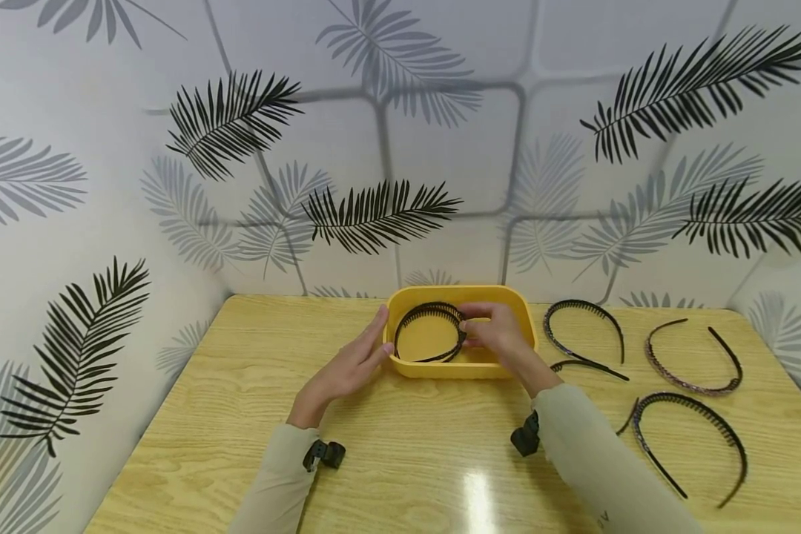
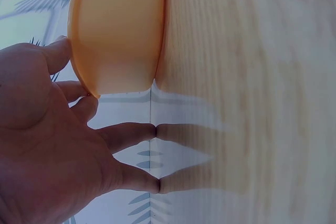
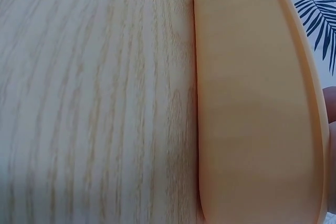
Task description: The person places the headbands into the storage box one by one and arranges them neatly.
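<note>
A yellow plastic bin (image 1: 457, 369) stands near the wall in the head view, with dark toothed headbands (image 1: 407, 320) lying in its left half. My right hand (image 1: 492, 328) reaches over the rim into the bin and pinches a headband at its right side; the hand itself hides how many it grips. My left hand (image 1: 354, 365) rests against the bin's left end, its fingers spread and fairly straight. In the left wrist view, the left thumb and nearer fingers touch the bin's rim (image 2: 79, 66). The bin's wall (image 3: 257, 103) hides most of the right hand in the right wrist view.
On the table (image 1: 240, 415), several more headbands lie right of the bin: one near the back (image 1: 584, 304), a pinkish one (image 1: 681, 384) farther right, and a toothed one (image 1: 694, 404) nearer the front. The right forearm partly covers others. A patterned wall (image 1: 440, 156) rises behind.
</note>
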Tool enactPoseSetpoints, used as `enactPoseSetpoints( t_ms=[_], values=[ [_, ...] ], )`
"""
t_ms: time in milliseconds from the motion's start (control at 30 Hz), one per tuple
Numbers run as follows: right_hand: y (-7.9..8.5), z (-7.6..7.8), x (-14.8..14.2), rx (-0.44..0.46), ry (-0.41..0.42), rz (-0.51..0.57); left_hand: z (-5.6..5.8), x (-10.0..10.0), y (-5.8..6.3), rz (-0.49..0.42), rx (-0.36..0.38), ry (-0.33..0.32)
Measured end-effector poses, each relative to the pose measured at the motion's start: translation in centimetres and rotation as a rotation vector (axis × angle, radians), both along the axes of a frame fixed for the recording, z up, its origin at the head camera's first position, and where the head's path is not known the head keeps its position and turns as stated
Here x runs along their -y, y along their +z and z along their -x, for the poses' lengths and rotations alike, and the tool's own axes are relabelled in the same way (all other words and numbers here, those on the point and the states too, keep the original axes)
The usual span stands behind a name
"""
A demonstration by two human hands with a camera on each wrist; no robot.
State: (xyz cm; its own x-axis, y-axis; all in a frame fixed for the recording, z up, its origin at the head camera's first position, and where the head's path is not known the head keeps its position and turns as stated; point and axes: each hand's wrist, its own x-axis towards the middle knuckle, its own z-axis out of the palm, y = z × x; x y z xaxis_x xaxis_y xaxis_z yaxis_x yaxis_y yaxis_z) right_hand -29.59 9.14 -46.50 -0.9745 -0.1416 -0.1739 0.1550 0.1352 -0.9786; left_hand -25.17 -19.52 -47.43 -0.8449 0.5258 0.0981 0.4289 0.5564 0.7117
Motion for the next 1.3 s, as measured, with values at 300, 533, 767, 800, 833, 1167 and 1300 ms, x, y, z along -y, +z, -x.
enactPoseSetpoints(
  t_ms=[300, 533, 767, 800, 833, 1167, 1300],
  values=[
    [-0.07, 0.27, 0.31, 0.049, 0.019, 0.011, 0.03, 0.00, 0.06, 0.002, 0.001, 0.007],
    [0.04, 0.21, 0.15, 0.071, 0.034, -0.021, 0.04, -0.07, 0.06, -0.004, 0.001, 0.004],
    [0.14, 0.21, 0.13, 0.073, 0.054, -0.058, 0.06, -0.03, -0.03, -0.013, -0.001, 0.003],
    [0.13, 0.23, 0.13, 0.069, 0.058, -0.061, 0.04, 0.00, -0.02, -0.011, 0.002, 0.004],
    [0.10, 0.26, 0.14, 0.064, 0.061, -0.064, 0.04, 0.03, -0.02, -0.011, 0.003, 0.003],
    [-0.17, 0.42, 0.27, 0.025, 0.127, -0.128, -0.01, 0.02, 0.11, -0.005, 0.001, 0.002],
    [-0.16, 0.40, 0.24, 0.034, 0.138, -0.128, -0.04, -0.05, 0.20, 0.000, 0.002, 0.007]
  ],
)
